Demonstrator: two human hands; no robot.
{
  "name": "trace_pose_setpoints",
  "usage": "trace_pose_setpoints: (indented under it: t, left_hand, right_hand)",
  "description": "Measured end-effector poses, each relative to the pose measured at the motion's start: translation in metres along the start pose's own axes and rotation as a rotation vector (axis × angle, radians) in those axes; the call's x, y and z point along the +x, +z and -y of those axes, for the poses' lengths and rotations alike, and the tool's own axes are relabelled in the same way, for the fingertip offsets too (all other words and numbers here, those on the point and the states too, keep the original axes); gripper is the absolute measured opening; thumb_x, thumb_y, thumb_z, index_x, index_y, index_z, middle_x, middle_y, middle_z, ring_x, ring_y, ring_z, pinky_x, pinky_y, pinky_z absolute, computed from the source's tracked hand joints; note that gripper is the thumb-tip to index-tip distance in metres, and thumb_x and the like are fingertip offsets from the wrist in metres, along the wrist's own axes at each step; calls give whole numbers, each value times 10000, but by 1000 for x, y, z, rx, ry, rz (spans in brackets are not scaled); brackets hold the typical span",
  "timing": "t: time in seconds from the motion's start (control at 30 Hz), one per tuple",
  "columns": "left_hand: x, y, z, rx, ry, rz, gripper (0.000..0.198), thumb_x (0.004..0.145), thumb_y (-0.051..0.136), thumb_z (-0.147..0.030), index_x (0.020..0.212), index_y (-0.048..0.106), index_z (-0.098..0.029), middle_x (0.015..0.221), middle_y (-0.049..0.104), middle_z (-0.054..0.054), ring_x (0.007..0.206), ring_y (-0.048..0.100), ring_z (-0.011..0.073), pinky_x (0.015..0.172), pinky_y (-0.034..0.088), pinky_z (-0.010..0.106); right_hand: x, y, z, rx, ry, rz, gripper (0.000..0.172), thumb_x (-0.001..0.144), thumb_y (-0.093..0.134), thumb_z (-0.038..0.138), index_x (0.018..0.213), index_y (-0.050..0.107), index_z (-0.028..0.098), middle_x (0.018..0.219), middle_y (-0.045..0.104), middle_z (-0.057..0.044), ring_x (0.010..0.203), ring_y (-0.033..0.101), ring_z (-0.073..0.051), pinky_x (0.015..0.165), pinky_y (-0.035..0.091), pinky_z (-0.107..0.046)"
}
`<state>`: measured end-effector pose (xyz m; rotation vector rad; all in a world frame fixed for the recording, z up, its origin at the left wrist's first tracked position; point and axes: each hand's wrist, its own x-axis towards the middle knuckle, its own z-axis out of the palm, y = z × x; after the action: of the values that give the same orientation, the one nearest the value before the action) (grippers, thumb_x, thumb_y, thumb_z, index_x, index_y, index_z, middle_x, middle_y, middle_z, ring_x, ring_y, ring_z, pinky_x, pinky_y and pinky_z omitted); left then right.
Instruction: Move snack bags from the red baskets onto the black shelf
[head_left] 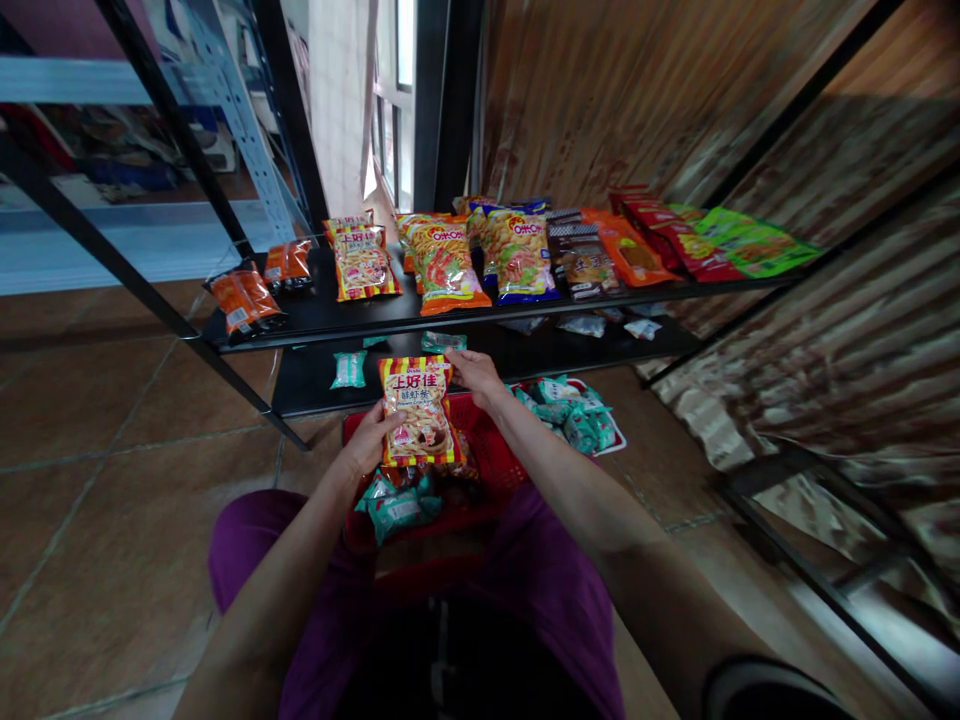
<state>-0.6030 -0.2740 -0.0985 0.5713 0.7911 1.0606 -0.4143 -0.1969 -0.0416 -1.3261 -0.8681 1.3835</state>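
Note:
A yellow and red snack bag (420,405) is held upright above a red basket (491,455). My left hand (371,437) grips its left side, with the thumb over the front. At its top right corner, my right hand (474,372) pinches the edge. Green packets (399,510) and some darker packs lie in the basket below the bag. On the upper black shelf (330,318), a matching yellow and red bag (363,262) leans beside an orange snack bag (444,265).
Small orange-black bags (244,300) sit at the shelf's left end. Blue bags (519,255), brown, red and green bags (757,242) stand farther right. The lower shelf holds a green packet (349,370). A white basket (619,440) of green packets is right of the red one.

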Motion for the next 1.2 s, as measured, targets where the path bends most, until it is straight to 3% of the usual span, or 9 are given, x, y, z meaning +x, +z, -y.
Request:
trace_pose_setpoints:
  t: [0.07,0.17,0.23,0.4,0.67,0.77,0.87,1.0,1.2]
  left_hand:
    - [1,2,0,-33,11,-19,616,664,767,-181,1230,525,-183,1066,702,106,957,674,275,905,511,463]
    - [5,3,0,-67,39,-51,628,670,763,-185,1246,513,-191,1060,704,97,939,680,263,903,512,459]
    - [7,2,0,-76,45,-69,631,671,764,-183,1248,510,-190,1044,707,93,928,682,257,903,512,455]
    - [9,0,1,-96,56,-80,634,674,765,-190,1251,502,-178,1032,707,98,898,687,254,895,513,461]
    - [10,0,0,-110,52,-73,649,670,767,-213,1259,496,-178,1032,704,100,888,687,249,887,509,447]
    - [12,-1,-1,-113,45,-76,601,680,754,-228,1228,520,-153,976,714,98,845,692,243,877,513,442]
    - [12,1,-2,-115,60,-90,577,679,748,-210,1210,530,-156,970,715,91,829,693,239,873,514,444]
    - [13,5,-3,-125,99,-120,592,665,758,-185,1209,524,-180,991,713,79,822,691,232,869,511,443]
    - [15,6,0,-132,134,-142,571,643,775,-203,1164,543,-180,964,714,73,816,684,233,846,515,439]
  right_hand:
    - [-7,-1,0,5,-4,60,136,807,672,327,842,643,199,766,692,11,661,630,-87,677,504,-226]
    - [-19,-3,-4,-36,65,194,386,762,717,368,1111,587,266,957,704,-3,787,655,-119,749,512,-285]
    - [-25,-4,-10,-65,129,266,511,720,757,339,1182,558,248,977,706,-31,806,663,-141,746,519,-303]
    - [-27,-5,-26,-39,146,247,565,662,788,185,1181,565,164,833,712,-35,743,673,-153,691,539,-278]
    - [-21,-3,-36,45,109,184,411,617,780,117,999,636,166,729,707,6,643,660,-135,666,543,-272]
    - [-22,-4,-37,45,110,129,327,647,761,132,951,649,173,702,706,21,603,642,-115,642,529,-246]
    - [-27,-7,-37,105,110,207,269,696,754,252,936,661,176,762,722,5,674,660,-117,685,530,-240]
    - [-39,-10,-36,141,132,363,362,659,789,329,969,663,191,870,729,-14,776,678,-136,761,539,-260]
    - [-53,-13,-35,8,199,328,573,634,804,220,1157,574,261,988,700,-9,790,688,-155,599,566,-241]
